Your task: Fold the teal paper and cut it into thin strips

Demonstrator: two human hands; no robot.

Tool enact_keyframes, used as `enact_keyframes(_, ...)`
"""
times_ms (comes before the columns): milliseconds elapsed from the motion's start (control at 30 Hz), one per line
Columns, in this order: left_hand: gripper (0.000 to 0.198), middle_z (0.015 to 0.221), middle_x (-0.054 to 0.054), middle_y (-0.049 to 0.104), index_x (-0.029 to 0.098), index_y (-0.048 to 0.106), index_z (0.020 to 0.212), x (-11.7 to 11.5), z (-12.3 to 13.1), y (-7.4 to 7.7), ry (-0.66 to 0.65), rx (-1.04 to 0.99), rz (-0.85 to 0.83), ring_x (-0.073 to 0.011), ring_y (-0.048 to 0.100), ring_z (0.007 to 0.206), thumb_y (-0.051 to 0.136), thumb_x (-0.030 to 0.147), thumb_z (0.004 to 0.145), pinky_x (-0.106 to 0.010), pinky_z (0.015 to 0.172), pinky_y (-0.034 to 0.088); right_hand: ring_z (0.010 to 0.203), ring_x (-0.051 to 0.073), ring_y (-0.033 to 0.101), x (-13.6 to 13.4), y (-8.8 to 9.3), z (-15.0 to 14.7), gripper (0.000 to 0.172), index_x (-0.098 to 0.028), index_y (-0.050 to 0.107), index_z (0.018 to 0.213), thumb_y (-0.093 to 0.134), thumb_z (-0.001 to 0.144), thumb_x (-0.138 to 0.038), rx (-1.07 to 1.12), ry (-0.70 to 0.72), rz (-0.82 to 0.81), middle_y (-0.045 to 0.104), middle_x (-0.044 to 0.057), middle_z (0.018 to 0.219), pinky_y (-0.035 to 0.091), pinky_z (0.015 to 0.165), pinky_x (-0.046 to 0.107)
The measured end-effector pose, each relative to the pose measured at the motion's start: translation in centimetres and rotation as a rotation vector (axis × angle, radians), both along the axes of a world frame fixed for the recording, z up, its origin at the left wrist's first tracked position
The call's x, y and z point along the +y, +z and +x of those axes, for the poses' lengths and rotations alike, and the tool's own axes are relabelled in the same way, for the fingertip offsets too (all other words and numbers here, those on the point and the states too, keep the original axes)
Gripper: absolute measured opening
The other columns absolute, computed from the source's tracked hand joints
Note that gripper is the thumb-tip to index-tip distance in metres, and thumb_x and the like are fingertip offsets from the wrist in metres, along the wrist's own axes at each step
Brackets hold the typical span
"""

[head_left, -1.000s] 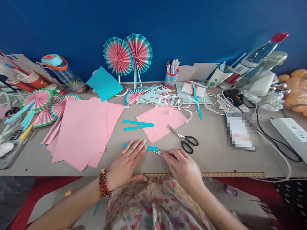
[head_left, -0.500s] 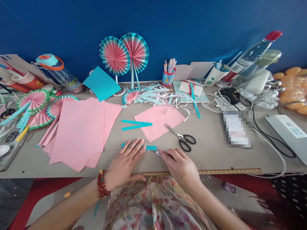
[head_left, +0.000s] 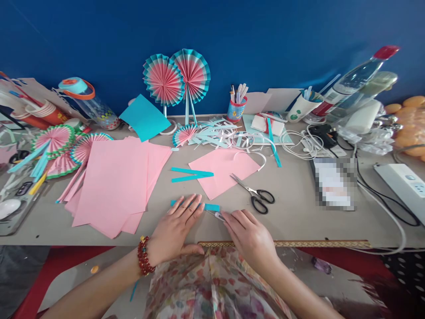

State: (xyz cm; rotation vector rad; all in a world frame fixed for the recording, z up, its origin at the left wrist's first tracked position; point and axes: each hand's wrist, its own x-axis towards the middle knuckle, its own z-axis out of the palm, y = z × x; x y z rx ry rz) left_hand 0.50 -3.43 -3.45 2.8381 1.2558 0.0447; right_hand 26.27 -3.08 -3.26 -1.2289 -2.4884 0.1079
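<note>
While flat on teal strip (head_left: pixel 211 207), left hand (head_left: pixel 175 226) by table edge (head_left: pixel 299 243); right hand (head_left: pixel 249 232) around small metal tool (head_left: pixel 215 215).

Pink paper sheets (head_left: pixel 113 181) are stacked at the left of the grey tabletop (head_left: pixel 292 217). A single pink sheet (head_left: pixel 222 170) is laid at the middle. Black-handled scissors (head_left: pixel 254 195) are set at its right edge, and two teal strips (head_left: pixel 191 175) reach its left edge. Two pleated paper fans (head_left: pixel 177 77) are stood upright against the blue wall, with white offcuts (head_left: pixel 215 133) heaped below.
</note>
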Motion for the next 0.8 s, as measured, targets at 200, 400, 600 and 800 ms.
enact_keyframes(200, 0.107, 0.163, -0.015, 0.020, 0.009, 0.017, 0.158, 0.1, 0.0, -0.1, 0.007, 0.001, -0.007, -0.0330, 0.019, 0.151, 0.028, 0.085, 0.084, -0.050, 0.122, 0.014, 0.077, 0.018, 0.054, 0.1, -0.1, -0.9, 0.025, -0.015, 0.068, 0.108, 0.044, 0.100, -0.015, 0.003, 0.012, -0.024, 0.063, 0.007, 0.085, 0.047, 0.071, 0.030)
enact_keyframes(400, 0.108, 0.163, -0.016, 0.020, 0.007, 0.014, 0.158, 0.1, 0.0, -0.1, 0.001, -0.007, -0.016, -0.0331, 0.018, 0.151, 0.028, 0.085, 0.084, -0.050, 0.122, 0.015, 0.081, 0.020, 0.055, -0.2, -0.4, -2.0, 0.023, -0.014, 0.067, 0.112, 0.048, 0.098, -0.015, -0.008, 0.003, -0.024, 0.065, 0.009, 0.094, 0.047, 0.070, 0.031)
enact_keyframes(600, 0.102, 0.163, -0.018, 0.019, 0.007, 0.011, 0.158, 0.4, -1.3, 1.1, 0.006, -0.016, -0.024, -0.0305, 0.019, 0.151, 0.033, 0.078, 0.089, -0.049, 0.123, 0.015, 0.079, 0.019, 0.054, -0.1, -0.2, -2.0, 0.021, -0.015, 0.067, 0.111, 0.053, 0.096, -0.015, -0.021, -0.004, -0.048, 0.064, 0.008, 0.094, 0.045, 0.067, 0.031)
enact_keyframes(800, 0.105, 0.163, -0.015, 0.023, 0.010, 0.014, 0.159, 0.7, -2.4, 0.5, 0.002, 0.014, -0.025, -0.0298, 0.019, 0.151, 0.032, 0.083, 0.085, -0.048, 0.123, 0.016, 0.079, 0.018, 0.053, 0.0, 0.2, -2.4, 0.021, -0.016, 0.067, 0.109, 0.051, 0.097, -0.014, -0.031, -0.010, -0.047, 0.064, 0.009, 0.095, 0.045, 0.069, 0.030)
